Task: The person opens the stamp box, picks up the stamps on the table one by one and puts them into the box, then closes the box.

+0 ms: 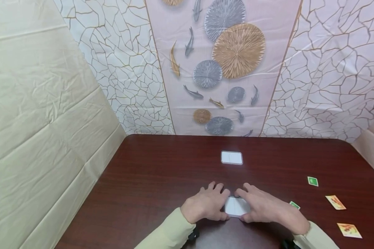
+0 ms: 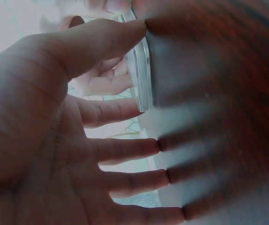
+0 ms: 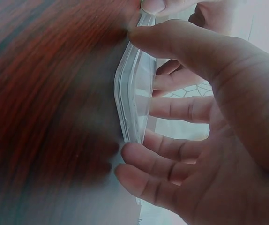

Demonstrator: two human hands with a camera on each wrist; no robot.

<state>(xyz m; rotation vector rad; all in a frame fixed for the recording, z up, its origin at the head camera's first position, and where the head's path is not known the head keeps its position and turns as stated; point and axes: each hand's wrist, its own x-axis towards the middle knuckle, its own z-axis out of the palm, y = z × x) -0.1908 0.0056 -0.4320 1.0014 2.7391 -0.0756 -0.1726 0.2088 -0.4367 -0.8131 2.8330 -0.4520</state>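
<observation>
A flat clear plastic case (image 1: 237, 206) with a white top lies on the table near its front edge, between both hands. My left hand (image 1: 207, 204) pinches its left end, thumb (image 2: 125, 35) at the near edge and index finger (image 2: 113, 110) at the far corner. The left hand's other fingers stretch out with their tips on the tabletop. From the right, my right hand (image 1: 263, 205) grips the case's other end, thumb (image 3: 158, 40) on the near side and fingers at the far side. The case's clear layered side (image 3: 130, 89) shows in the right wrist view.
A similar white-topped case (image 1: 232, 157) lies farther back on the dark red-brown table (image 1: 162, 166). On the right are a green card (image 1: 312, 181), another green card (image 1: 294, 205) partly behind the right wrist, and two orange cards (image 1: 335, 202). Patterned cloth (image 1: 221, 69) hangs behind.
</observation>
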